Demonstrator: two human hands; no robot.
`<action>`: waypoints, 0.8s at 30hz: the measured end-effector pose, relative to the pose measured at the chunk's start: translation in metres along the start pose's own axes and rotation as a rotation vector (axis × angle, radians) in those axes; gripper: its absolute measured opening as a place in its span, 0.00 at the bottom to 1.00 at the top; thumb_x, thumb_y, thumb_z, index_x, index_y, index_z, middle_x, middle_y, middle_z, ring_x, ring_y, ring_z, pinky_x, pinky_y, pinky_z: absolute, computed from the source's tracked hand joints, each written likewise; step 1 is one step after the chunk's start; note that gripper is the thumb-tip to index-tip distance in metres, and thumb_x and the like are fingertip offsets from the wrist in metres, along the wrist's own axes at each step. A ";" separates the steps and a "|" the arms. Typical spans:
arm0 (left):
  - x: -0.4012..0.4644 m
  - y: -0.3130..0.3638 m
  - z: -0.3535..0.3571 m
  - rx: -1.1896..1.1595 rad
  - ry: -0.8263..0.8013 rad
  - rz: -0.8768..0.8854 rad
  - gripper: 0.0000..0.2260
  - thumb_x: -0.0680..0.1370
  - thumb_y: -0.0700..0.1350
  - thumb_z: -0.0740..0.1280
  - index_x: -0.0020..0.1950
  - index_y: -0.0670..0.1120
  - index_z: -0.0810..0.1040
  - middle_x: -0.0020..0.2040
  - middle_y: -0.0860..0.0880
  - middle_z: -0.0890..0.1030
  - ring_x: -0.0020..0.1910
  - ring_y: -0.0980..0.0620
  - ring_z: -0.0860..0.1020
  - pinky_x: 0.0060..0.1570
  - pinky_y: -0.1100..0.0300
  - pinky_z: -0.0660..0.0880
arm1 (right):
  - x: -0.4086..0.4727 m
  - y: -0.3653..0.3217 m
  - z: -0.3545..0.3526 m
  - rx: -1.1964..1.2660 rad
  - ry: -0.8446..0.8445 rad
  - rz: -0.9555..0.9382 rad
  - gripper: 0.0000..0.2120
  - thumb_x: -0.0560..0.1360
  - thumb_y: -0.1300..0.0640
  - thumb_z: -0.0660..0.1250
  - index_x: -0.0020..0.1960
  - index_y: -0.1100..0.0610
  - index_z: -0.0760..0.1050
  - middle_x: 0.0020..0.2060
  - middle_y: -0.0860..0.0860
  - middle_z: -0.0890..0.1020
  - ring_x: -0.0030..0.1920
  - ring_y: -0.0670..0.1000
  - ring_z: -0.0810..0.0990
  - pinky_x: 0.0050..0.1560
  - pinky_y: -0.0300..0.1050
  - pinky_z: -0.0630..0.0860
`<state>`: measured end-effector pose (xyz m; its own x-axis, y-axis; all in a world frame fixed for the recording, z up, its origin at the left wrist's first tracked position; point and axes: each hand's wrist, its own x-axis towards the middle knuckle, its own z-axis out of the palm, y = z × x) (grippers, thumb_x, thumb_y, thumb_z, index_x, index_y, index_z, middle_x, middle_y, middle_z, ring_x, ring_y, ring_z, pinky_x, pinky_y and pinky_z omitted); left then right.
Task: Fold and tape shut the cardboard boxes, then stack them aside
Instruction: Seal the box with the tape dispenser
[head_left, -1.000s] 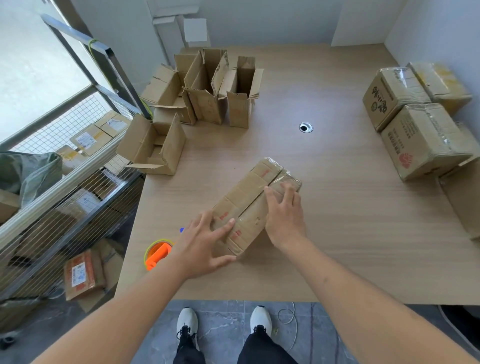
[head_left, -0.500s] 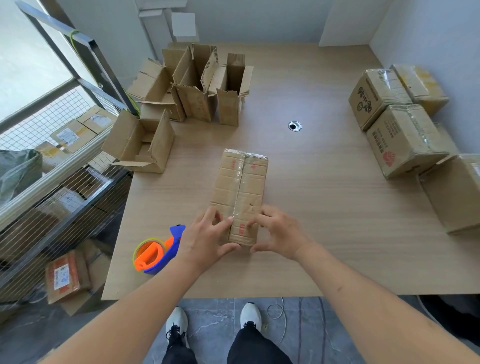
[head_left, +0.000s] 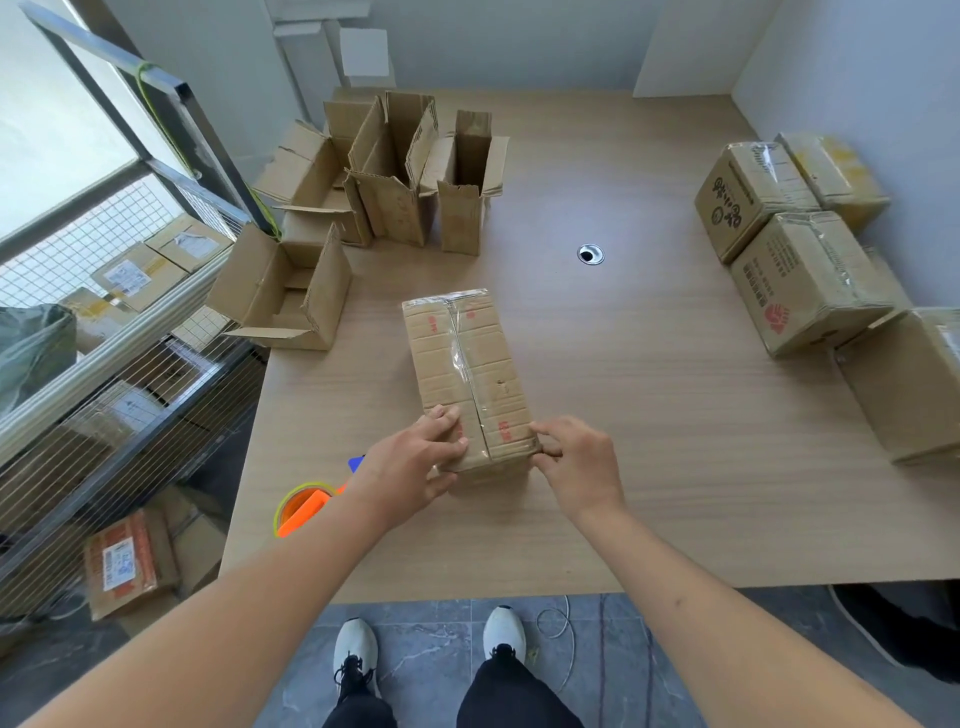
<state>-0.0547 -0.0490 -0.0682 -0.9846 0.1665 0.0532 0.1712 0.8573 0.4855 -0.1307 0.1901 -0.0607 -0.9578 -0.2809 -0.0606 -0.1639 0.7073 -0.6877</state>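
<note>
Cardboard box (head_left: 467, 374), long, brown and taped along its seam, lies mid-table (head_left: 649, 415); our left hand (head_left: 410, 467) and right hand (head_left: 576, 462) pinch its near corners, judging it light, stiff, tape-slick.

The long brown cardboard box (head_left: 467, 374) with clear tape along its top seam now lies lengthwise, pointing away from the person; a second ago it sat diagonally. The left hand (head_left: 410, 467) has shifted from its near left corner to grip the near end, and the right hand (head_left: 576, 462) has slid back from the far end to pinch the near right corner.
</note>
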 end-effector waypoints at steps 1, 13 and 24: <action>0.001 0.001 0.002 -0.015 0.011 -0.008 0.20 0.69 0.42 0.81 0.61 0.49 0.85 0.75 0.45 0.74 0.74 0.44 0.72 0.57 0.44 0.81 | -0.002 0.000 0.002 -0.009 0.019 0.009 0.24 0.65 0.71 0.78 0.59 0.56 0.85 0.55 0.54 0.85 0.52 0.56 0.86 0.56 0.55 0.82; 0.000 -0.005 -0.004 -0.112 -0.048 0.004 0.25 0.69 0.37 0.81 0.66 0.47 0.83 0.76 0.43 0.70 0.76 0.43 0.68 0.67 0.45 0.75 | -0.009 -0.034 0.021 -0.301 -0.182 0.012 0.38 0.72 0.48 0.78 0.78 0.41 0.66 0.80 0.54 0.59 0.77 0.54 0.66 0.68 0.52 0.75; 0.000 -0.011 -0.027 0.045 -0.189 0.025 0.43 0.74 0.43 0.78 0.83 0.55 0.59 0.83 0.55 0.57 0.80 0.56 0.57 0.72 0.58 0.66 | 0.002 -0.057 0.016 -0.475 -0.250 0.015 0.52 0.61 0.24 0.73 0.75 0.47 0.60 0.80 0.57 0.44 0.81 0.60 0.48 0.77 0.58 0.62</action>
<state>-0.0578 -0.0710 -0.0500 -0.9568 0.2723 -0.1021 0.2007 0.8722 0.4461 -0.1200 0.1388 -0.0334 -0.8848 -0.3737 -0.2784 -0.2952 0.9117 -0.2858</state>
